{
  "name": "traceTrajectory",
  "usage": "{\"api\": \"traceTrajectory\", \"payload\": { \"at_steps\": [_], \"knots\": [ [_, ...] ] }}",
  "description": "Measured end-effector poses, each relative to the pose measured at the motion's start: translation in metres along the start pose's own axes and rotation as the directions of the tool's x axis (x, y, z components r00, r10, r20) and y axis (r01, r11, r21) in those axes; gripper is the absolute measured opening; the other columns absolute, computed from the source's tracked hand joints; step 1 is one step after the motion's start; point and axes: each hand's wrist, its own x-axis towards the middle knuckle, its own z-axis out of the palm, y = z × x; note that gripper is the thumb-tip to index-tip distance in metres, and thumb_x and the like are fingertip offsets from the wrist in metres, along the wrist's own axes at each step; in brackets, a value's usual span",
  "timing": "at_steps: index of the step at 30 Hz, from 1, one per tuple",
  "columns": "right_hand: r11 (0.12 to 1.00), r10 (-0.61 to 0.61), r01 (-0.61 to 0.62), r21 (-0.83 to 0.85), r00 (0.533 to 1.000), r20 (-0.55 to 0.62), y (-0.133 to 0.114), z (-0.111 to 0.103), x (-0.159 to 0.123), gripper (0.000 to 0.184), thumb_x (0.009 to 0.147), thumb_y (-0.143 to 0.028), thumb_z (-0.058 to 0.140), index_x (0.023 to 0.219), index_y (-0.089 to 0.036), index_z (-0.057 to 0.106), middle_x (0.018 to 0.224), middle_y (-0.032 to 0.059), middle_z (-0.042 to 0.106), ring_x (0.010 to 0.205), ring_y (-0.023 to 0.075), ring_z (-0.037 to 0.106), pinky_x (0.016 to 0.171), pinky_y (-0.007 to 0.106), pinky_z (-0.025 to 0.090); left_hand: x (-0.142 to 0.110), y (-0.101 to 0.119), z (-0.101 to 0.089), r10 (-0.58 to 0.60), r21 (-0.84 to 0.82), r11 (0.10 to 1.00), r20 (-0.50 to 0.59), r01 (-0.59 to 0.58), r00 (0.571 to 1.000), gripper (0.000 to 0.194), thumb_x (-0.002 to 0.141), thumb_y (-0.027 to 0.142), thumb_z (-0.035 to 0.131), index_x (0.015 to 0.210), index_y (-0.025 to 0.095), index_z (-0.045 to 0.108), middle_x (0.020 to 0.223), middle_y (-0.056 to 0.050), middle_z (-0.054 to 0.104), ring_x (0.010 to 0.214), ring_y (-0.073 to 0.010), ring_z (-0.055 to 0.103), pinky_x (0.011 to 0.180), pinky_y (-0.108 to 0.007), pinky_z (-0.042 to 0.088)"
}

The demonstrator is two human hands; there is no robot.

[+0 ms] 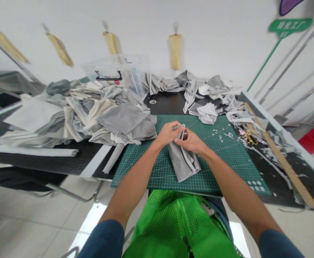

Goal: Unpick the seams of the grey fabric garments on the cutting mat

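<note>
Gray cloth (178, 163), one, left hand (168, 133) and right hand (193, 141) fingers pinching it, four gloves (175, 52)

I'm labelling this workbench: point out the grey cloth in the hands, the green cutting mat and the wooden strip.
Grey cloth (182, 163): head view, lower part of its front.
Green cutting mat (232, 154): head view, bare gridded surface.
Wooden strip (282, 157): head view, middle of its length.

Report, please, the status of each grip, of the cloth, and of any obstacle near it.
Left grip, right grip: both pinching grey cloth at far end. Cloth folded, over green cutting mat. White scraps on mat, right side, apart from cloth.
</note>
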Motion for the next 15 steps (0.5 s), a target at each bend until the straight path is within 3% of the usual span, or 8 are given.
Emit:
{"api": "traceTrajectory", "payload": {
  "at_steps": [3,5,10,15],
  "knots": [
    [1.0,0.031,-0.031,-0.002,0.998,0.055,0.0,-0.004,-0.002,0.046,0.072,-0.059,0.084,0.09,-0.019,0.07,0.078,0.0018,0.068,0.068,0.0171,0.056,0.061,0.029,0.04,0.002,-0.003,-0.002,-0.016,-0.066,0.998,-0.036,0.014,0.999,0.036,0.089,0.051,0.064,0.083,0.016,0.07,0.082,-0.003,0.068,0.079,-0.0164,0.059,0.075,-0.027,0.046],
    [0.999,0.04,-0.041,0.027,0.999,0.033,0.001,-0.011,-0.001,0.044,0.074,-0.061,0.082,0.08,-0.019,0.07,0.071,0.0002,0.065,0.065,0.0153,0.053,0.059,0.029,0.038,0.003,-0.007,-0.004,-0.049,-0.092,0.995,-0.083,0.041,0.995,0.039,0.088,0.054,0.065,0.082,0.017,0.071,0.081,-0.002,0.068,0.078,-0.016,0.058,0.072,-0.027,0.045],
    [0.993,0.036,-0.03,0.117,0.998,-0.048,0.002,-0.029,0.001,0.043,0.068,-0.058,0.087,0.079,-0.019,0.073,0.073,-0.0007,0.064,0.067,0.0134,0.05,0.063,0.028,0.036,0.005,-0.016,-0.009,-0.129,-0.137,0.985,-0.154,0.108,0.98,0.043,0.087,0.059,0.066,0.082,0.017,0.07,0.076,-0.001,0.064,0.071,-0.0145,0.052,0.063,-0.025,0.041],
    [0.989,0.042,-0.04,0.144,0.999,-0.015,0.002,-0.03,0.001,0.033,0.071,-0.045,0.084,0.077,-0.021,0.062,0.066,-0.0056,0.052,0.062,0.0114,0.041,0.059,0.027,0.03,0.006,-0.021,-0.008,-0.063,-0.149,0.988,-0.122,0.045,0.991,0.037,0.089,0.054,0.064,0.087,0.017,0.067,0.083,-0.002,0.065,0.076,-0.015,0.053,0.069,-0.024,0.044]
  ]
}}
